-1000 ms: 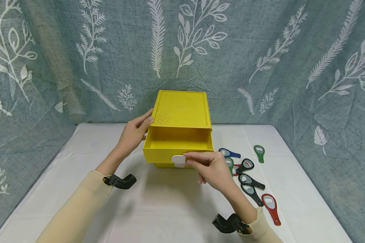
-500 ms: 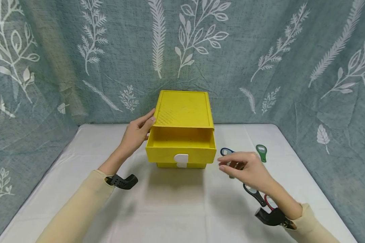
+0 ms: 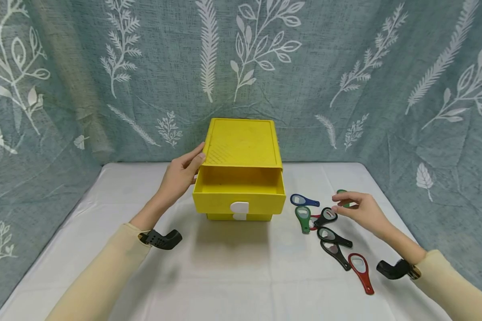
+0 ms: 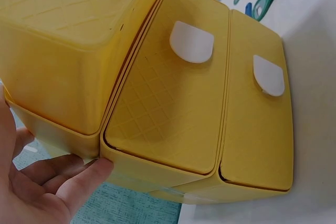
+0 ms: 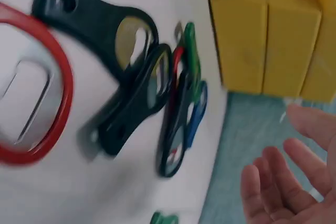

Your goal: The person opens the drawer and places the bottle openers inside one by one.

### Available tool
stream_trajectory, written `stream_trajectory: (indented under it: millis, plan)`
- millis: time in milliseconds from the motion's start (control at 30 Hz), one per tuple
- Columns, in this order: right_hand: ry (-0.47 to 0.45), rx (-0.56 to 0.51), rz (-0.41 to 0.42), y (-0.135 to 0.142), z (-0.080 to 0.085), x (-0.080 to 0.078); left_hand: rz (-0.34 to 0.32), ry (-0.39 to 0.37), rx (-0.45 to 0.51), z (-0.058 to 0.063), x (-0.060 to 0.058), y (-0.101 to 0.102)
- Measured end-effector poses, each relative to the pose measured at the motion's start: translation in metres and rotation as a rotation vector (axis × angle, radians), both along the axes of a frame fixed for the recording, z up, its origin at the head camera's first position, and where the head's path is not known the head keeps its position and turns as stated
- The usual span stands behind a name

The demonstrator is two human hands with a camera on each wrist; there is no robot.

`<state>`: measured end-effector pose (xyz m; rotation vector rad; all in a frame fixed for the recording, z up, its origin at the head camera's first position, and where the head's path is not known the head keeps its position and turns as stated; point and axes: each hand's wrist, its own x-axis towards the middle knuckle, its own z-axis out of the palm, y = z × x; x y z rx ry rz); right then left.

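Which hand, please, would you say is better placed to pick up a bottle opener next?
Probably the right hand, which is beside the bottle openers; the left hand rests against the yellow drawer unit, away from them.

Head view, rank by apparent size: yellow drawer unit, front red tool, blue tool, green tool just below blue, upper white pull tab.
1. Yellow drawer unit
2. Front red tool
3. Blue tool and green tool: too alike to rank
4. Upper white pull tab
Red's nearness to the camera may exaggerate it.
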<state>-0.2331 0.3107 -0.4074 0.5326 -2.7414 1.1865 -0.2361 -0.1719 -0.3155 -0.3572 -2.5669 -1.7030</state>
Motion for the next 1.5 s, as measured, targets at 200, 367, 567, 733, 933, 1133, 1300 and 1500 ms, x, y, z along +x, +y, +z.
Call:
stream_trajectory:
  millis: [200,367,567,733,933,1133,1300,1500]
  plan:
    - [-0.057,-0.002,-0.020,0.021,-0.010,-0.011,0.010,0.009,-0.002,-0.021,-0.017,-0.007]
    - [-0.080,-0.029,-0.055,0.033,-0.016,-0.017,0.015,0.030,0.001,-0.025,-0.020,-0.009]
    - [-0.090,-0.032,-0.065,0.045,-0.024,-0.025,0.016,0.040,-0.001,-0.026,-0.019,-0.008]
    - [-0.112,-0.018,-0.084,0.053,-0.031,-0.031,0.019,0.051,-0.010,-0.025,-0.018,-0.007]
    - [-0.126,-0.015,-0.137,0.058,-0.036,-0.033,0.013,0.040,-0.006,-0.017,-0.011,-0.004]
    - [-0.172,-0.061,-0.170,0.062,-0.044,-0.037,0.005,0.022,-0.009,0.001,0.003,0.002]
    - [-0.172,-0.081,-0.190,0.060,-0.046,-0.039,0.010,0.031,-0.001,-0.020,-0.014,-0.006]
    - [-0.198,-0.111,-0.183,0.060,-0.048,-0.042,0.011,0.051,-0.009,-0.025,-0.017,-0.008]
